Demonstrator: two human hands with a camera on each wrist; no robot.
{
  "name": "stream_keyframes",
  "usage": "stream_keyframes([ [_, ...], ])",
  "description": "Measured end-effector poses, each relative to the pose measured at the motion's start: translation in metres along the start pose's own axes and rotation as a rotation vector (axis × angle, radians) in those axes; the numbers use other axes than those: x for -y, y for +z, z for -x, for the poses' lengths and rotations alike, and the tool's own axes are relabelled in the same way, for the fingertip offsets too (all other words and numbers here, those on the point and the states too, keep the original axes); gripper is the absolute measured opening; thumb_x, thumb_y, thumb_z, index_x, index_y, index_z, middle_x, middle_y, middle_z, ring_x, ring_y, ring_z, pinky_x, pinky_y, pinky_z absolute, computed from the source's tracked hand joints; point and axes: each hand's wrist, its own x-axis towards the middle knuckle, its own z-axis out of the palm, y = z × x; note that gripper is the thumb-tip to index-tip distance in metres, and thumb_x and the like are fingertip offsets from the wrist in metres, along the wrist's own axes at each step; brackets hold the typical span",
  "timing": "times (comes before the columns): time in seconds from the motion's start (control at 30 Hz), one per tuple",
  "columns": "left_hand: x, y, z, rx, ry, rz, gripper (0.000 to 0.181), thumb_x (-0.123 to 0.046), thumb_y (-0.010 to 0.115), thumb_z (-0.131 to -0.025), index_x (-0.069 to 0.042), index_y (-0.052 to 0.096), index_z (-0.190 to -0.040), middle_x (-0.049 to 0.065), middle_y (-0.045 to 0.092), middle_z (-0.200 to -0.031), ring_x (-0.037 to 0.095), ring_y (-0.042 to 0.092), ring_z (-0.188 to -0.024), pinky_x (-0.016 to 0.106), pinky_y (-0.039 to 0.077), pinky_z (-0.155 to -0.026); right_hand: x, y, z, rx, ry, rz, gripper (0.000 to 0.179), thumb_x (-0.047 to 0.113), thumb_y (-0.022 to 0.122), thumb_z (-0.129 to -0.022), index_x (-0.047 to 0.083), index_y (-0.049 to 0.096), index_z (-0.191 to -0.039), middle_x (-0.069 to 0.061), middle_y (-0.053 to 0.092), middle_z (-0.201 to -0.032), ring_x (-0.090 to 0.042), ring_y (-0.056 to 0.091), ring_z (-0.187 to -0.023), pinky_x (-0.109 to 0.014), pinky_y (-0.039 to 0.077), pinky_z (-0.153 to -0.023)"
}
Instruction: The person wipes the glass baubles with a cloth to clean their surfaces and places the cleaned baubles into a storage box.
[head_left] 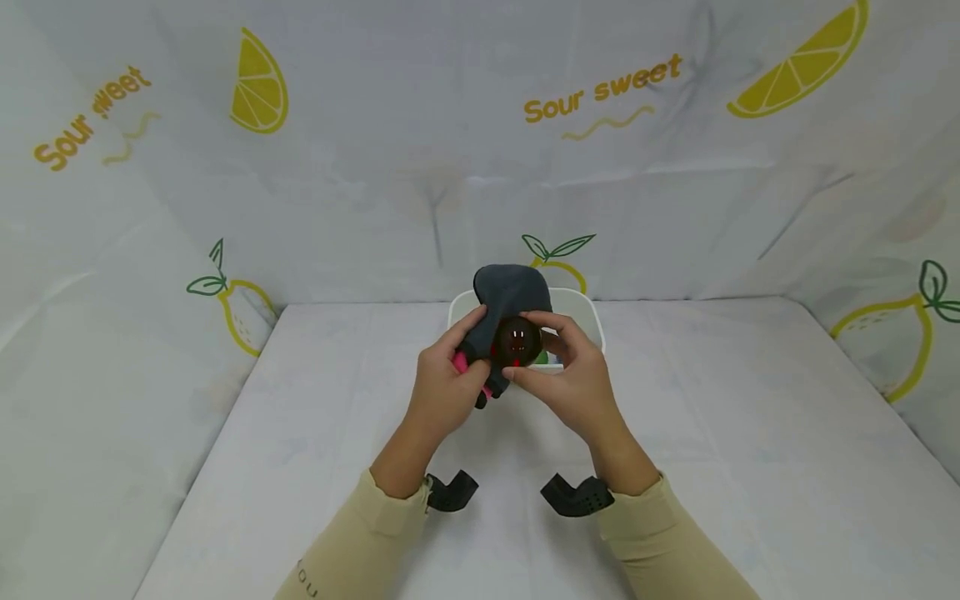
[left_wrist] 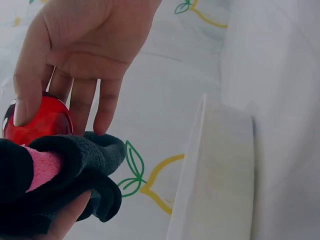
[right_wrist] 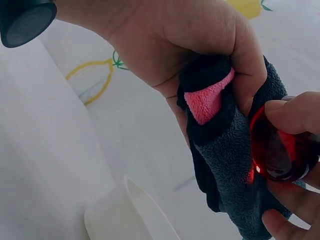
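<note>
In the head view, my left hand [head_left: 447, 375] grips a bunched dark grey fleecy cloth [head_left: 513, 285] with pink patches. My right hand [head_left: 573, 375] pinches a shiny, see-through dark red ball [head_left: 519, 342] between thumb and fingers. The ball lies against the cloth, and both are held up in front of a white container. From the left wrist, the red ball [left_wrist: 40, 125] shows just above the cloth's folds [left_wrist: 102, 155]. The right wrist view has the cloth [right_wrist: 225, 145] hanging down from my left hand [right_wrist: 170, 40], with the ball [right_wrist: 280, 150] at its side.
Behind the hands stands the white container [head_left: 592, 321], with something green and blue partly visible inside. A white cloth [head_left: 750, 433] covers the table, and lemon-printed sheeting [head_left: 360, 208] rises at the back and sides. Black mounts [head_left: 577, 497] sit at both wrists.
</note>
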Motion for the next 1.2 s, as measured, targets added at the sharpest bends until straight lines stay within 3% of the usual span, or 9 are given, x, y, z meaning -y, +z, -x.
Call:
stream_keyframes([
  [0.13, 0.000, 0.000, 0.000, 0.004, -0.043, -0.013, 0.063, 0.002, 0.055, -0.085, -0.021, 0.053, -0.143, 0.008, 0.061, -0.134, 0.022, 0.065, -0.093, 0.028, 0.058, -0.068, -0.003, -0.001, -0.001, -0.026, -0.069, 0.168, 0.065, 0.007, 0.088, -0.069, 0.010, 0.062, -0.128, -0.006, 0.065, -0.124, -0.020, 0.064, -0.107, -0.036, 0.051, -0.092],
  [0.2, 0.001, 0.000, 0.000, 0.006, -0.022, -0.046, 0.064, 0.002, 0.055, -0.085, -0.021, 0.052, -0.144, 0.009, 0.063, -0.130, 0.021, 0.065, -0.087, 0.027, 0.057, -0.063, -0.004, -0.001, -0.001, -0.034, -0.107, 0.241, 0.068, 0.008, 0.089, -0.069, 0.009, 0.061, -0.130, -0.006, 0.065, -0.125, -0.020, 0.063, -0.107, -0.042, 0.051, -0.090],
  [0.33, 0.005, 0.002, -0.001, 0.016, 0.124, -0.184, 0.064, 0.004, 0.058, -0.085, -0.013, 0.050, -0.145, 0.010, 0.063, -0.131, 0.018, 0.065, -0.090, 0.027, 0.058, -0.071, -0.008, -0.001, -0.002, -0.040, -0.177, 0.327, 0.070, 0.005, 0.087, -0.070, 0.004, 0.059, -0.133, -0.010, 0.063, -0.127, -0.023, 0.062, -0.110, -0.042, 0.053, -0.093],
  [0.43, 0.008, 0.003, -0.001, 0.005, 0.243, -0.277, 0.061, 0.006, 0.060, -0.084, -0.005, 0.050, -0.143, 0.010, 0.056, -0.141, 0.020, 0.063, -0.116, 0.030, 0.054, -0.094, -0.012, -0.001, -0.004, -0.047, -0.204, 0.353, 0.067, 0.004, 0.087, -0.070, 0.003, 0.060, -0.132, -0.011, 0.063, -0.128, -0.024, 0.062, -0.112, -0.037, 0.054, -0.094],
  [0.53, 0.008, 0.005, -0.002, -0.006, 0.286, -0.306, 0.058, 0.006, 0.062, -0.084, -0.001, 0.052, -0.140, 0.012, 0.049, -0.148, 0.024, 0.052, -0.133, 0.035, 0.044, -0.105, -0.013, -0.001, -0.005, -0.065, -0.207, 0.351, 0.065, 0.003, 0.087, -0.070, 0.004, 0.061, -0.130, -0.011, 0.063, -0.128, -0.023, 0.062, -0.114, -0.036, 0.055, -0.092],
  [0.63, 0.006, 0.005, -0.002, 0.000, 0.247, -0.293, 0.060, 0.005, 0.062, -0.083, 0.000, 0.049, -0.142, 0.015, 0.053, -0.144, 0.025, 0.060, -0.123, 0.035, 0.048, -0.101, -0.012, -0.002, -0.005, -0.084, -0.191, 0.328, 0.066, 0.003, 0.087, -0.070, 0.004, 0.061, -0.130, -0.010, 0.063, -0.128, -0.023, 0.061, -0.116, -0.038, 0.057, -0.089],
  [0.8, 0.003, 0.004, -0.001, 0.017, 0.056, -0.200, 0.060, 0.001, 0.060, -0.086, -0.007, 0.049, -0.144, 0.013, 0.067, -0.121, 0.022, 0.066, -0.086, 0.034, 0.060, -0.077, -0.010, -0.002, -0.004, -0.096, -0.145, 0.271, 0.068, 0.003, 0.087, -0.070, 0.006, 0.061, -0.132, -0.009, 0.062, -0.129, -0.023, 0.062, -0.115, -0.040, 0.057, -0.087],
  [0.93, 0.003, 0.002, -0.003, -0.014, -0.076, -0.096, 0.050, -0.001, 0.056, -0.088, -0.015, 0.059, -0.136, 0.008, 0.068, -0.122, 0.019, 0.069, -0.093, 0.036, 0.060, -0.078, -0.009, -0.002, -0.003, -0.098, -0.127, 0.236, 0.068, 0.003, 0.088, -0.069, 0.009, 0.061, -0.132, -0.007, 0.061, -0.130, -0.022, 0.062, -0.114, -0.038, 0.058, -0.087],
  [1.2, 0.003, 0.003, -0.003, 0.020, -0.138, 0.009, 0.049, -0.004, 0.054, -0.092, -0.016, 0.056, -0.140, 0.008, 0.065, -0.129, 0.019, 0.069, -0.102, 0.037, 0.058, -0.084, -0.008, -0.001, -0.001, -0.105, -0.143, 0.229, 0.068, 0.002, 0.088, -0.068, 0.007, 0.062, -0.131, -0.007, 0.062, -0.129, -0.022, 0.063, -0.113, -0.032, 0.058, -0.086],
])
